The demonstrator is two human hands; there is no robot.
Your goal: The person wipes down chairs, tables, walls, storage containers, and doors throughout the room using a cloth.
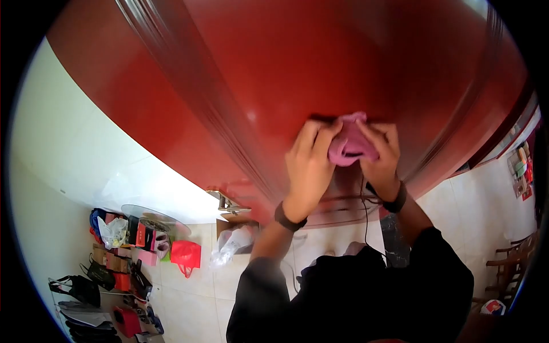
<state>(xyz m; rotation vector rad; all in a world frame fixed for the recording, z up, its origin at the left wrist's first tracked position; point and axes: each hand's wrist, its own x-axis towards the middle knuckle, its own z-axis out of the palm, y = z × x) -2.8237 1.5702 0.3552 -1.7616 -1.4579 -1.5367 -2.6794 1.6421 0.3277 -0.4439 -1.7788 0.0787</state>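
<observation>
A crumpled pink cloth (351, 143) is bunched between my two hands, in front of a glossy dark red door panel (274, 86). My left hand (312, 157) grips the cloth from its left side with bent fingers. From the right side, my right hand (382, 151) holds it too, thumb and fingers closed on the fabric. Both wrists carry dark bands. Whether the cloth presses on the red surface under the hands cannot be told.
A metal door handle (229, 206) sticks out at the lower left. Below it are a cardboard box (246, 247) with clear plastic, a red bag (186, 255), and several bags and shoes. A dark cable (366, 220) hangs near my body. Wooden chairs (512, 268) stand at right.
</observation>
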